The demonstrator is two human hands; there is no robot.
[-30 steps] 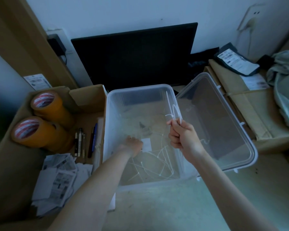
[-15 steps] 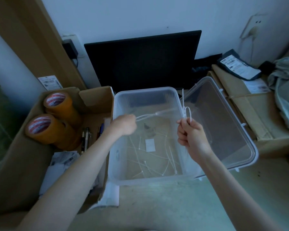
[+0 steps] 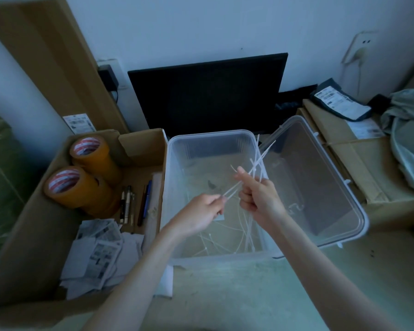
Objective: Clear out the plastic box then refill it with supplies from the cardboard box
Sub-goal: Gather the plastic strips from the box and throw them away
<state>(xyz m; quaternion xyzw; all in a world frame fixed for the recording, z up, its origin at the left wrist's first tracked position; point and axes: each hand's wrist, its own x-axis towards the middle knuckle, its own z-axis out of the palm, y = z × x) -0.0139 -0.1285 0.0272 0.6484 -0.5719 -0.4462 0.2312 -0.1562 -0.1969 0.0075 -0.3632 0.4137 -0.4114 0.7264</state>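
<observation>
Holding white ties [image 3: 257, 163] above the plastic box [image 3: 177, 192], the right hand [image 3: 261, 199] clenches a bunch; the left hand [image 3: 201, 213] pinches two ends. Left of the box: cardboard box [image 3: 34, 223] with tape rolls [image 3: 81, 182].

A black monitor [image 3: 208, 96] leans against the wall [image 3: 201, 25].
</observation>
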